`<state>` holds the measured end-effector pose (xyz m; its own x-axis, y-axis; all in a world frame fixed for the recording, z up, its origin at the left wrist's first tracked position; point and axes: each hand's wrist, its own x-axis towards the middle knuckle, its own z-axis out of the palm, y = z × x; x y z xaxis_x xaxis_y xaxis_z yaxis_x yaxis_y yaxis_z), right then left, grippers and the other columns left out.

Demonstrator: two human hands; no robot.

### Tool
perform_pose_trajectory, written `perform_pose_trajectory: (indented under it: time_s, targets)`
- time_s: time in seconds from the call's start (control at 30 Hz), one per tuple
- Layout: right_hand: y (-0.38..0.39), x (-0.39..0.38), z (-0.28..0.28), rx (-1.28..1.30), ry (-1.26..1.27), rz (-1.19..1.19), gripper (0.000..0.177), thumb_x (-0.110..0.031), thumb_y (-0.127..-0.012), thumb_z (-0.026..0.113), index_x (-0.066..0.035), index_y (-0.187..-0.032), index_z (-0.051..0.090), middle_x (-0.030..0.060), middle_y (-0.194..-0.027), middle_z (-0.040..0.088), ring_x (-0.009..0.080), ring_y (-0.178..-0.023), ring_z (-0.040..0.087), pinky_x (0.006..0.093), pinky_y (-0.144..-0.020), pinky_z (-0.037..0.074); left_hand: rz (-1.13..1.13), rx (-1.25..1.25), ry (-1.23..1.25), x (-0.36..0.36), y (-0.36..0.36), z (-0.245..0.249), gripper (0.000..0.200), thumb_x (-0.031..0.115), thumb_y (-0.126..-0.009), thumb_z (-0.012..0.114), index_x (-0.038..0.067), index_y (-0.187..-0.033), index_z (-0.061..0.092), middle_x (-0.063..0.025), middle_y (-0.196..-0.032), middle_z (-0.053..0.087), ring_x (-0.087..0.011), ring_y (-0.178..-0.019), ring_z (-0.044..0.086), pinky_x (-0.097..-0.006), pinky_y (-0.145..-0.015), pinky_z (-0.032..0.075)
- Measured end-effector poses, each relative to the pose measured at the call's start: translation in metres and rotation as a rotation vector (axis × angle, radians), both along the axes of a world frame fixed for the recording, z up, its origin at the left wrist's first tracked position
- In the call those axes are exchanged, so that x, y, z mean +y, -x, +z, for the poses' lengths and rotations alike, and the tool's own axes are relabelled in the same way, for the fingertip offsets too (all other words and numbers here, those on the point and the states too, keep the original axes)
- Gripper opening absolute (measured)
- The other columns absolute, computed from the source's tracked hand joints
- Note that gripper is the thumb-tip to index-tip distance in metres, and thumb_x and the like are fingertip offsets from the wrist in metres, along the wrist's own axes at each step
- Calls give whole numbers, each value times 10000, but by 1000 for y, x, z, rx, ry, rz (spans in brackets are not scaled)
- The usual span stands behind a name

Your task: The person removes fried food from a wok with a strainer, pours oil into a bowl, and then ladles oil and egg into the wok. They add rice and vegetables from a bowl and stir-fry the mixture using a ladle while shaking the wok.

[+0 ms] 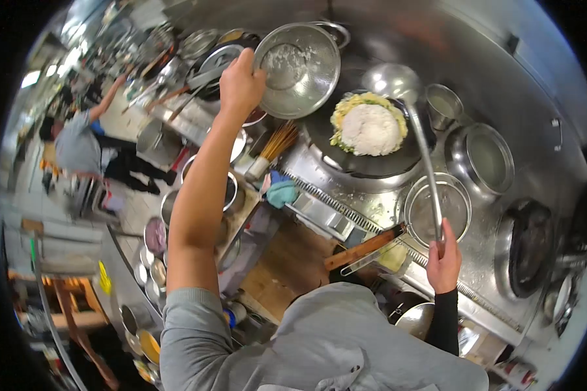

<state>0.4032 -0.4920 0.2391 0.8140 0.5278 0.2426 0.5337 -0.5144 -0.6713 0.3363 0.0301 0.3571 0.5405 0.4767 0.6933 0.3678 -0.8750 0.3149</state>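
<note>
A pale mound of cooked rice (374, 130) lies heaped and unspread on a yellow egg layer (349, 103) flecked with green, in the dark wok (391, 167). It sits to the right of the left hand (242, 83), which grips the rim of a tilted metal bowl (297, 70) with white grains stuck inside, and ahead and left of the right hand (444, 260). The hands are well apart, the right closed around the handle of a steel ladle (394, 81) whose bowl is just beyond the rice.
</note>
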Motion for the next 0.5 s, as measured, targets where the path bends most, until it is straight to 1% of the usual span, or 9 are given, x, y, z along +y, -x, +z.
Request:
perform_pose_trajectory:
  time_s: [0.03, 0.13, 0.17, 0.23, 0.33, 0.37, 0.4, 0.47, 0.5]
  targets:
    - [-4, 6, 8, -119, 7, 52, 549, -55, -941, 553, -102, -1469, 412, 156, -1018, 639, 157, -748, 594, 309, -710, 494, 20, -66, 120, -6, 35, -6, 150, 126, -802, 575, 32, -892, 501, -230, -821, 596, -472, -771, 583, -499, -680, 467]
    - [3, 37, 40, 155, 210, 26, 499, -191, -1011, 464, -140, -1497, 363, 222, -986, 634, 279, -759, 611, 365, -750, 491, 275, -174, 359, -15, 152, -53, 206, 141, -760, 619, -5, -839, 496, -216, -678, 524, -363, -609, 481, -431, -609, 433]
    - [-5, 42, 13, -37, 188, 98, 468, -269, -1046, 379, -134, -1494, 366, 244, -994, 638, 308, -802, 629, 380, -766, 495, 293, -294, 463, -16, 193, -87, 206, 136, -752, 630, -5, -842, 510, -182, -707, 559, -288, -632, 521, -415, -630, 439]
    - [-29, 58, -38, 64, 341, 184, 465, -234, -1038, 380, -26, -1453, 397, 241, -1334, 544, 348, -1213, 550, 381, -1013, 418, 241, -590, 828, -63, 279, -118, 138, 60, -751, 621, -3, -859, 563, -59, -828, 607, -135, -757, 537, -312, -686, 458]
    - [-67, 80, -76, -119, 656, 379, 407, -157, -997, 418, 22, -1359, 464, 241, -1294, 569, 359, -1222, 533, 415, -1023, 411, 578, -650, 940, -167, 411, -155, 216, 18, -744, 625, 15, -958, 592, -43, -842, 599, -122, -723, 537, -267, -650, 449]
    - [-72, 104, -60, -70, 879, 389, 392, -94, -964, 442, 40, -1331, 465, 232, -1248, 592, 365, -1187, 544, 421, -995, 423, 635, -859, 970, -208, 447, -174, 188, 14, -737, 637, 32, -917, 589, -13, -794, 555, -107, -702, 497, -263, -635, 427]
    - [-189, 90, -144, -411, 518, 807, 360, -197, -1016, 423, 14, -1291, 521, 239, -1074, 643, 356, -988, 622, 402, -891, 489, 686, -945, 987, -253, 491, -202, 176, -2, -734, 639, 44, -889, 573, 6, -780, 541, -96, -705, 489, -264, -634, 424]
    - [-125, 128, -65, -278, 804, 624, 372, -187, -1016, 419, 36, -1293, 531, 241, -1248, 597, 395, -1171, 548, 445, -968, 443, 878, -1026, 985, -357, 556, -214, 172, -23, -737, 629, 53, -876, 562, 4, -806, 567, -86, -731, 515, -262, -651, 439]
    - [-137, 134, -77, -301, 741, 612, 385, -217, -1015, 434, 44, -1275, 545, 244, -1234, 605, 401, -1169, 550, 446, -959, 447, 954, -1116, 934, -409, 579, -222, 176, -27, -735, 625, 53, -878, 560, -3, -821, 581, -87, -744, 530, -264, -658, 447]
